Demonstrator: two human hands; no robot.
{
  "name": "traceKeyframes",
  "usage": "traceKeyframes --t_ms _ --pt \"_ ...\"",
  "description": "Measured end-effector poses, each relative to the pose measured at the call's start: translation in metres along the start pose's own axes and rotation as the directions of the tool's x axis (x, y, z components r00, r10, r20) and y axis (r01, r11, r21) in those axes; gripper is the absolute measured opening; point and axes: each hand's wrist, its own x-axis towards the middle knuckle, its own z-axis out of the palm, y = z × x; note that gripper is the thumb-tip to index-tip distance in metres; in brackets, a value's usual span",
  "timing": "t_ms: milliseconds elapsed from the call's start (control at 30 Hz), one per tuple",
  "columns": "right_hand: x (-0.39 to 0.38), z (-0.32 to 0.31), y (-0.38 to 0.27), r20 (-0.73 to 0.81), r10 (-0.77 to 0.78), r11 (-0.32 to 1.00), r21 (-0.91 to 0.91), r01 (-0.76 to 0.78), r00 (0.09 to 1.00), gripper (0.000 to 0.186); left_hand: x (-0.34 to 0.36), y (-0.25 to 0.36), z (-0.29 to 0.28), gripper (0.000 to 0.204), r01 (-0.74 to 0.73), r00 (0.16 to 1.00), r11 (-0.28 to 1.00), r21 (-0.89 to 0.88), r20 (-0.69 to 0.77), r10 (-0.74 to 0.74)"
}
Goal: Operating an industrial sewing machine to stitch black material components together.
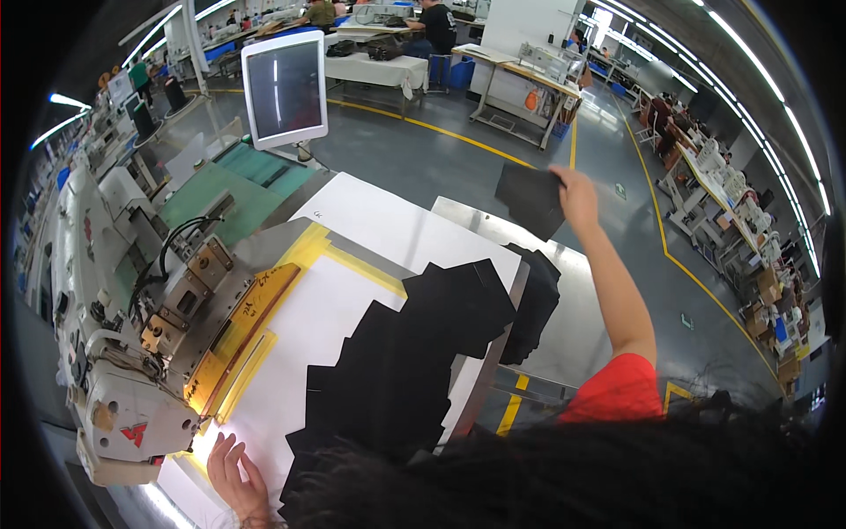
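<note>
My right hand [577,201] is raised over the metal side table, its fingers closed on the edge of a dark fabric piece [530,201] that hangs to the left. My left hand [240,483] lies near the lit front end of the sewing machine [132,414], fingers apart, with nothing visible in them. Between my hands, several black fabric pieces [397,353] overlap in a stepped row on the white work surface [352,220]. Another dark stack [534,304] sits on the metal side table [564,331], partly hidden by the work surface's edge.
A yellow template [251,317] edged with tape lies along the machine head. Behind it stands a white-framed screen [285,88] beside a green panel [211,203]. Across the grey floor with yellow lines are further sewing tables [520,75] and people at work.
</note>
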Motion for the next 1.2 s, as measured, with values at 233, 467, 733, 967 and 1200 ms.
traceKeyframes --t_ms 233,467,733,967,1200 --pt "-0.200 0.070 -0.001 0.466 0.130 0.975 0.102 -0.199 0.875 0.033 0.025 0.023 -0.021 0.022 -0.020 0.996 1.000 -0.010 0.090 0.021" --pt "-0.242 0.091 0.012 0.779 0.135 0.951 0.072 -0.301 0.612 0.031 0.024 0.020 -0.020 0.021 -0.030 0.995 1.000 0.009 0.094 0.029" --pt "-0.074 0.049 0.009 0.169 0.420 0.740 0.505 -0.445 0.891 0.024 0.029 -0.007 -0.019 0.018 -0.370 0.929 0.906 0.207 0.091 0.358" --pt "-0.035 0.025 -0.121 0.652 -0.132 0.815 0.500 -0.293 0.747 0.048 0.030 -0.016 -0.016 0.017 -0.625 0.765 0.665 0.409 0.149 0.627" --pt "-0.026 0.047 -0.149 0.756 -0.484 0.857 0.511 0.064 0.441 0.076 0.011 0.005 0.000 0.019 -0.013 0.993 0.999 -0.053 0.115 0.019"
